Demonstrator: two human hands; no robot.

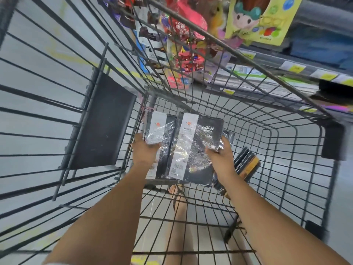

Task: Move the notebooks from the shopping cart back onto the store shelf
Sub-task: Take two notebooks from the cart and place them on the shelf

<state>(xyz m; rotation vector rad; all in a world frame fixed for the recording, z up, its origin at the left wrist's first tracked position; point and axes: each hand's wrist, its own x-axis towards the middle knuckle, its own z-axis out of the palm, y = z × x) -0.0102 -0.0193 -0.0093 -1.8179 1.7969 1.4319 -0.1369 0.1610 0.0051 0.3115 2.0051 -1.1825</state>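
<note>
Two black notebooks (183,148), white-banded and shrink-wrapped, inside the shopping cart (267,146); left hand (145,148) and right hand (219,152) fingers clamped on their edges.

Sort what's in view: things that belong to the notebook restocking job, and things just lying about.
Job: wrapped notebooks in left hand and right hand; more notebooks in cart; shelf.

Lying about: hanging toys; yellow toy card; cart's seat flap.

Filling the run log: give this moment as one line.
left hand: holds plastic-wrapped black-and-white notebooks | right hand: holds same stack | location: inside grey wire shopping cart | shelving: pending
</note>
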